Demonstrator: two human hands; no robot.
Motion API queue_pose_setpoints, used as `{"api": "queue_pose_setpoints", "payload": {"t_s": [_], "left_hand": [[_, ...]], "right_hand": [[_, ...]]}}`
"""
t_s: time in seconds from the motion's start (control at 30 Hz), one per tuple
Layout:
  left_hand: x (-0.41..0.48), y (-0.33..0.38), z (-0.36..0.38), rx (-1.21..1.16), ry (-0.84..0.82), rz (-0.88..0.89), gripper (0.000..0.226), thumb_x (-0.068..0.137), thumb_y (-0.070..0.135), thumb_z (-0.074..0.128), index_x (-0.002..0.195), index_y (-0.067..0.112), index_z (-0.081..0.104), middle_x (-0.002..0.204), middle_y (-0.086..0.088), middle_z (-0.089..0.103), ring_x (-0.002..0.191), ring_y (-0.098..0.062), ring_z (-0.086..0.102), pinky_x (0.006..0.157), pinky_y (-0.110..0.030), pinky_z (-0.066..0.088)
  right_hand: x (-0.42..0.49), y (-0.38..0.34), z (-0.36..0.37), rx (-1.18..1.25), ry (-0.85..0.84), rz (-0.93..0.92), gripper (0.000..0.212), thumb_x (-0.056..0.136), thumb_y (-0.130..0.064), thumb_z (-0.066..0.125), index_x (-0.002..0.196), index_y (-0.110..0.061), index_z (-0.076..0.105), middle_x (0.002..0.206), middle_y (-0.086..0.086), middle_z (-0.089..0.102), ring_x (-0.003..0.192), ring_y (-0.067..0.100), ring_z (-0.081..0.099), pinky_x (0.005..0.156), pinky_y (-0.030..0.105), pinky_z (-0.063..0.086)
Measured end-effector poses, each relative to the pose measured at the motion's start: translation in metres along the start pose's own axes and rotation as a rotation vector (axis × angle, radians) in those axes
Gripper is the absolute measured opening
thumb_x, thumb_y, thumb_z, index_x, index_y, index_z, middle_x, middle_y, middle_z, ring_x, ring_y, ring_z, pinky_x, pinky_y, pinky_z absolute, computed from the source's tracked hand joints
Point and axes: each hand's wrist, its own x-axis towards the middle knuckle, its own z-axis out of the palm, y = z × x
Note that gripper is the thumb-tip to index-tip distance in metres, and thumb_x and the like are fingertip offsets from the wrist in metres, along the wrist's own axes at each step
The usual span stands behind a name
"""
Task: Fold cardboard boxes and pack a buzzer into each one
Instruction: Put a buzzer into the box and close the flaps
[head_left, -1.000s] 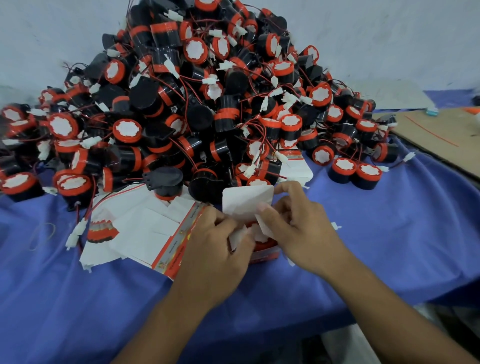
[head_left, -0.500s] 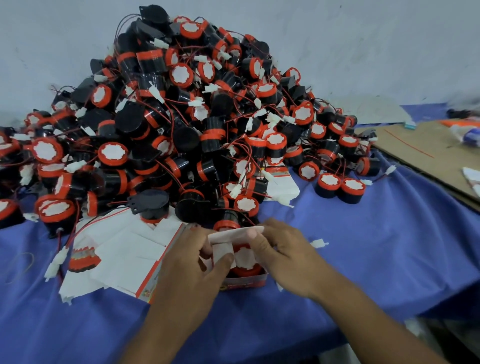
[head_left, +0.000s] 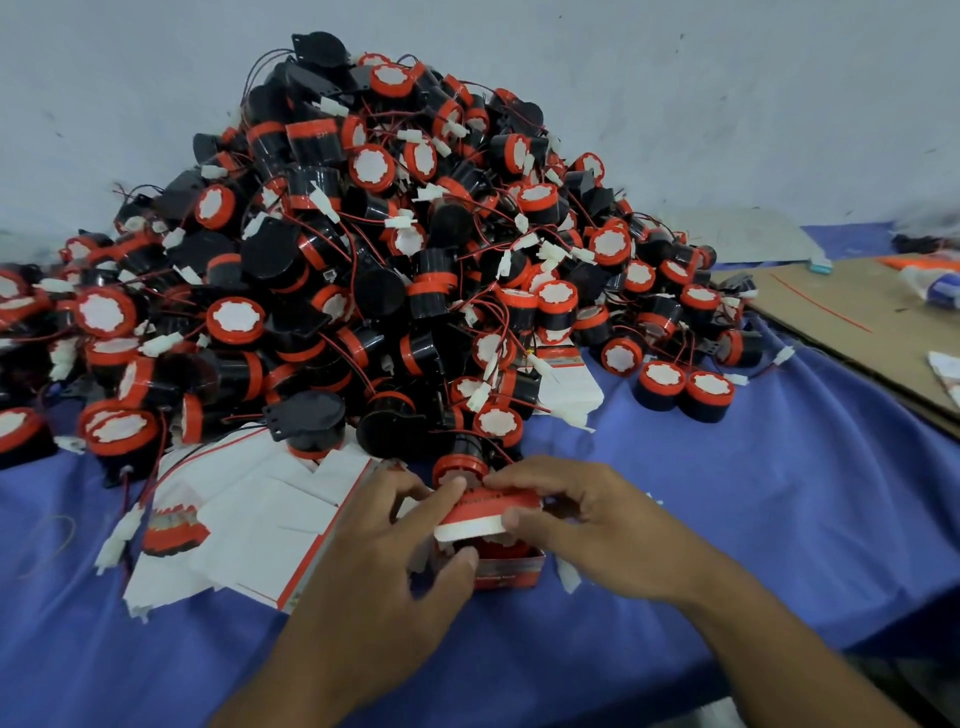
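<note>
Both forearms reach in from 6 o'clock and meet over one small red cardboard box (head_left: 511, 569), which stands on the blue-clothed bench (head_left: 753, 519) at the heap's 6 o'clock foot. The left hand (head_left: 395, 561) grips the box, thumb curled against its near wall and forefinger on top. The right hand (head_left: 587, 519) pinches the flap (head_left: 475, 514), red outside and white on its edge, between the thumb below and bent fingers above. The flap arches over the box mouth, and something red shows beneath it.

The buzzers (head_left: 389, 260) are squat black plastic cylinders with orange-red rims, white scalloped faces, thin red wires and white plugs. They lie too many to count, piled against a pale wall. Two more (head_left: 685, 387) stand upright and touching at the heap's 4 o'clock.

At the box's 9 o'clock lies a loose stack of flat blanks (head_left: 249, 519), white card with red edging. At its 2 o'clock lies one brown corrugated sheet (head_left: 857, 322).
</note>
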Motion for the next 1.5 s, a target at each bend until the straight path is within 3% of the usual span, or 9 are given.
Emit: {"api": "queue_pose_setpoints", "payload": {"t_s": [0.17, 0.5, 0.6, 0.77, 1.03, 1.17, 1.3, 1.4, 1.5], "left_hand": [[0.000, -0.006, 0.002, -0.031, -0.014, -0.011, 0.058, 0.085, 0.057, 0.056, 0.136, 0.028, 0.060, 0.123, 0.016, 0.040, 0.115, 0.007, 0.037, 0.088, 0.001, 0.032], [0.007, -0.007, -0.002, -0.125, -0.011, 0.036, 0.047, 0.087, 0.047, 0.062, 0.131, 0.031, 0.063, 0.124, 0.043, 0.048, 0.119, 0.022, 0.043, 0.096, 0.002, 0.031], [0.009, -0.007, -0.001, -0.099, -0.015, 0.071, 0.041, 0.089, 0.044, 0.065, 0.128, 0.032, 0.065, 0.126, 0.043, 0.047, 0.120, 0.022, 0.042, 0.099, -0.001, 0.034], [0.007, -0.008, 0.002, -0.060, -0.069, 0.130, 0.042, 0.092, 0.040, 0.064, 0.131, 0.025, 0.064, 0.140, 0.029, 0.045, 0.127, 0.027, 0.030, 0.106, 0.001, 0.021], [0.003, -0.016, 0.001, 0.015, -0.155, 0.166, 0.054, 0.088, 0.044, 0.064, 0.137, 0.021, 0.057, 0.149, 0.017, 0.042, 0.139, 0.003, 0.037, 0.113, -0.006, 0.019], [0.001, -0.016, 0.005, 0.086, -0.136, 0.210, 0.044, 0.096, 0.036, 0.063, 0.133, 0.014, 0.063, 0.148, 0.001, 0.049, 0.137, -0.017, 0.046, 0.116, -0.021, 0.026], [0.000, -0.011, 0.009, 0.256, -0.077, 0.323, 0.049, 0.097, 0.037, 0.041, 0.125, 0.007, 0.068, 0.141, -0.009, 0.055, 0.132, -0.029, 0.051, 0.115, -0.028, 0.026], [-0.003, -0.014, 0.013, 0.359, -0.022, 0.399, 0.060, 0.106, 0.038, 0.024, 0.120, 0.003, 0.070, 0.135, -0.015, 0.060, 0.124, -0.035, 0.057, 0.103, -0.037, 0.046], [-0.009, -0.017, 0.019, 0.335, 0.025, 0.374, 0.053, 0.104, 0.037, 0.031, 0.124, 0.004, 0.067, 0.138, -0.015, 0.058, 0.126, -0.035, 0.056, 0.104, -0.039, 0.045]], "right_hand": [[0.000, 0.009, 0.002, -0.067, -0.037, -0.028, 0.038, 0.096, -0.031, 0.068, 0.134, -0.032, 0.063, 0.129, -0.017, 0.063, 0.119, 0.008, 0.060, 0.096, 0.034, 0.055], [0.000, 0.014, 0.003, -0.302, 0.011, -0.195, 0.040, 0.102, -0.043, 0.056, 0.140, -0.032, 0.055, 0.137, -0.018, 0.059, 0.124, -0.003, 0.055, 0.102, 0.019, 0.047], [-0.001, 0.012, 0.004, -0.397, 0.017, -0.236, 0.043, 0.103, -0.047, 0.050, 0.139, -0.027, 0.059, 0.143, -0.014, 0.056, 0.128, -0.009, 0.048, 0.107, 0.010, 0.037], [-0.003, 0.011, 0.004, -0.502, -0.011, -0.300, 0.039, 0.104, -0.033, 0.054, 0.137, -0.017, 0.063, 0.148, -0.005, 0.054, 0.135, 0.007, 0.046, 0.111, 0.011, 0.032], [-0.007, 0.013, 0.006, -0.415, -0.111, -0.257, 0.045, 0.109, -0.029, 0.045, 0.153, -0.020, 0.043, 0.163, -0.024, 0.024, 0.147, -0.003, 0.029, 0.118, 0.023, 0.031], [-0.009, 0.012, 0.006, -0.463, -0.108, -0.301, 0.048, 0.108, -0.030, 0.048, 0.155, -0.020, 0.039, 0.165, -0.023, 0.018, 0.148, 0.001, 0.029, 0.118, 0.026, 0.033], [-0.010, 0.013, 0.012, -0.575, -0.157, -0.229, 0.060, 0.107, -0.035, 0.047, 0.161, -0.022, 0.022, 0.168, -0.019, 0.002, 0.152, -0.002, 0.009, 0.122, 0.016, 0.013], [-0.010, 0.014, 0.021, -0.713, -0.188, -0.169, 0.070, 0.107, -0.040, 0.045, 0.162, -0.027, 0.003, 0.167, -0.014, -0.016, 0.155, 0.006, -0.003, 0.124, 0.019, 0.002], [-0.011, 0.013, 0.028, -0.777, -0.203, -0.122, 0.080, 0.106, -0.044, 0.045, 0.158, -0.033, -0.014, 0.163, -0.010, -0.032, 0.152, 0.006, -0.022, 0.123, 0.022, -0.005]]}}
